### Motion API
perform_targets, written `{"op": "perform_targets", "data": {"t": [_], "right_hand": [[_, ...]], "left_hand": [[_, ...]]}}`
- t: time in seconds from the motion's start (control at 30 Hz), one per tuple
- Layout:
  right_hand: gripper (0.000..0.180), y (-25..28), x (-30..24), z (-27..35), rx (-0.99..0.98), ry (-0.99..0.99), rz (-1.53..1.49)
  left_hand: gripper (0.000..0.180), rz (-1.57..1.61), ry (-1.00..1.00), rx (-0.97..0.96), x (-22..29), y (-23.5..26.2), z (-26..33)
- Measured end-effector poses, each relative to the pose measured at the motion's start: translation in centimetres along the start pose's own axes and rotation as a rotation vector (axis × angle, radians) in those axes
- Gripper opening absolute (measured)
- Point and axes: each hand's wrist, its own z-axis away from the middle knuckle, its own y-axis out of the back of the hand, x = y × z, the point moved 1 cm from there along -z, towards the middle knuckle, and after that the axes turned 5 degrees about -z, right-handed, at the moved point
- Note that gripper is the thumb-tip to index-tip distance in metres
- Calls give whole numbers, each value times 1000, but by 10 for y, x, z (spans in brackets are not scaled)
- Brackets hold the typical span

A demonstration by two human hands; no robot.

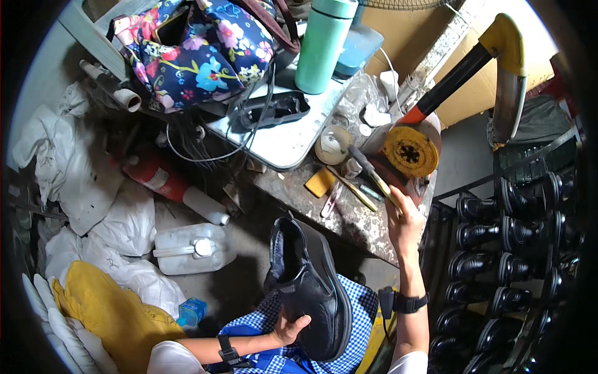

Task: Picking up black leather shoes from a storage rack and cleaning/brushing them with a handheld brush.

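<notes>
A black leather shoe (311,280) rests over my lap on a blue checked cloth (358,296), its opening toward the bench. My left hand (289,328) grips it near the toe, thumb on the upper and the other fingers hidden beneath. Over the bench's right part, my right hand (403,215) is closed around the handle of a brush (372,171). The brush's dark end points to a small round tub (333,144) with whitish contents. Near it lie a yellow sponge block (320,182) and another slim-handled tool (355,192).
The worn bench (286,187) carries a green bottle (324,47), a floral bag (199,50) and a machine with a round yellow part (410,151). Racks of black shoes (473,234) stand at right. A translucent jug (193,249) and white sacks (124,218) lie at left.
</notes>
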Motion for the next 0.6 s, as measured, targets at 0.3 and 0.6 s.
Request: {"op": "perform_targets", "data": {"t": [0.3,0.6], "right_hand": [[21,-76,20,-65,-137,67,442],[22,-61,3,-42,-154,-8,432]], "left_hand": [[55,17,-93,45,11,-7,-6],[54,47,-58,55,5,0,-7]]}}
